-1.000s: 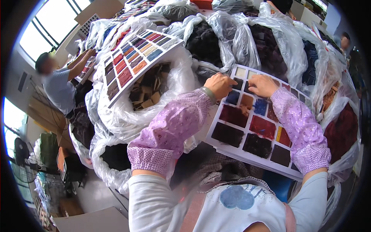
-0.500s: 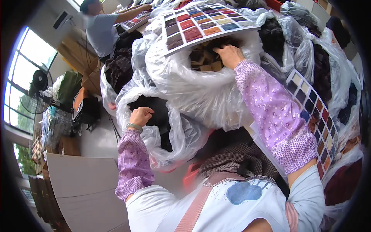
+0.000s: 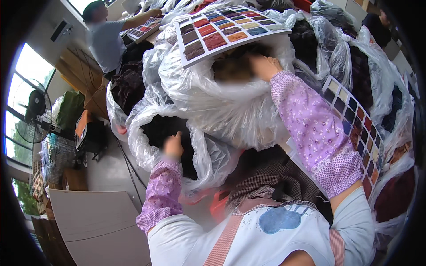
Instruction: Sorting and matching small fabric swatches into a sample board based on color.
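My right hand [image 3: 265,67] reaches into the mouth of a large clear plastic bag [image 3: 222,106]. Brown pieces [image 3: 231,69], blurred now, lie inside it beneath the hand. Motion smears the fingers, so any hold is not visible. A white board with rows of coloured swatches [image 3: 215,41] rests across the back of that bag's opening. My left hand [image 3: 174,144] is over a smaller plastic bag [image 3: 137,148] with a black inside [image 3: 162,128]. One finger points away from me; the others are blurred or hidden.
A second swatch board [image 3: 355,119] leans beside my right forearm. Bags of dark material [image 3: 306,42] crowd the back and right. Another person [image 3: 106,44] works at the far left near a fan [image 3: 37,102]. A pale panel [image 3: 100,221] stands at lower left.
My left hand has moved right and slightly nearer, over the smaller bag's opening, and a finger has straightened. My right hand stays at the large bag, now blurred. The view has shifted slightly.
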Demonstrator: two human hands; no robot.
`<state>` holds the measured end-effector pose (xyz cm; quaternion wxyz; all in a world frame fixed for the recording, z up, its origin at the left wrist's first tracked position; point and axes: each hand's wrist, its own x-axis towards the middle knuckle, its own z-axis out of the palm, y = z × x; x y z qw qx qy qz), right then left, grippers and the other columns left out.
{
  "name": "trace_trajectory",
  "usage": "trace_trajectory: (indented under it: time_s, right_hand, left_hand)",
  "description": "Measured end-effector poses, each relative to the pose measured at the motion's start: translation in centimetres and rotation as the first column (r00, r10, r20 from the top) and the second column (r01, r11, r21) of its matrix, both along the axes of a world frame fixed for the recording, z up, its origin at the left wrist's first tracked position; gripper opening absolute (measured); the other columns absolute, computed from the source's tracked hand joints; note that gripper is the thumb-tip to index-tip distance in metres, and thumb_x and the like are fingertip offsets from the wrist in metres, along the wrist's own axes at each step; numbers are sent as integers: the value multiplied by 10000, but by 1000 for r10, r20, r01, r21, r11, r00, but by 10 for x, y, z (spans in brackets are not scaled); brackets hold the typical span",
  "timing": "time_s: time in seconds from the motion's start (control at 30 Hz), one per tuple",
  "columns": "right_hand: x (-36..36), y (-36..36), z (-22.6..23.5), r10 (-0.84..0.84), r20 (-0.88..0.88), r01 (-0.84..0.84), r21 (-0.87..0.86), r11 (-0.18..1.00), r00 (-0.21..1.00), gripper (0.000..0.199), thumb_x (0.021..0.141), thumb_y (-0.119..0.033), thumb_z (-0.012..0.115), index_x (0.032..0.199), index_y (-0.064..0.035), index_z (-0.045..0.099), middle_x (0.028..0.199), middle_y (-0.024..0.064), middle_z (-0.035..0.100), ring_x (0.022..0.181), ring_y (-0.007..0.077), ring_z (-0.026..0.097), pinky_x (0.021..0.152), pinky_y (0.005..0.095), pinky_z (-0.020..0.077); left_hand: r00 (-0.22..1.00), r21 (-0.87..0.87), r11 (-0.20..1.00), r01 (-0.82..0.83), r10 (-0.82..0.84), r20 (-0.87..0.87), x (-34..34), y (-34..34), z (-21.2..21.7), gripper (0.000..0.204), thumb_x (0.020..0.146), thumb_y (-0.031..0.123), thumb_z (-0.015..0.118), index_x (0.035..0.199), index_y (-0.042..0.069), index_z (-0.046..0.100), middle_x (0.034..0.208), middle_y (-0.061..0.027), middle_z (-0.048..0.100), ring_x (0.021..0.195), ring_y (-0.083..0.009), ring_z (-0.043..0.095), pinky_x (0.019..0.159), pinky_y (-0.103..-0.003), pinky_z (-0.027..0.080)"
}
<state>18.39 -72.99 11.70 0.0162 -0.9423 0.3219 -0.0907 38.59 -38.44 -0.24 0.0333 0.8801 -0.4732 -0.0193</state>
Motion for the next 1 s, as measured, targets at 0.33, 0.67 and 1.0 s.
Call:
trace_trajectory:
  time_s: [0.33,0.67,1.0]
  right_hand:
    - [1,-12,-7,-186,273,197,-13,980,944,285,745,-134,523,1018,-192,575,884,128,613,831,288,604,706,403,475]
    - [-33,2,32,465,272,-134,-730,670,843,84,716,-142,511,636,-123,527,736,1,529,702,136,552,497,257,429]
    - [-301,-71,25,-607,391,481,376,792,692,328,652,-146,571,979,-121,589,960,121,610,927,284,568,819,362,439]
  left_hand:
    - [965,-540,832,-125,-25,-262,-17,-2,116,390,645,-1,558,1009,135,595,798,-86,566,663,-181,544,630,-289,445]
    - [814,-743,629,226,-542,-211,-102,-111,209,290,730,-29,544,1016,7,566,959,-33,582,663,-57,481,551,-159,394]
    - [166,-686,577,443,-804,-570,-248,-386,151,332,690,34,570,1019,67,598,754,-53,598,623,-84,553,557,-214,474]
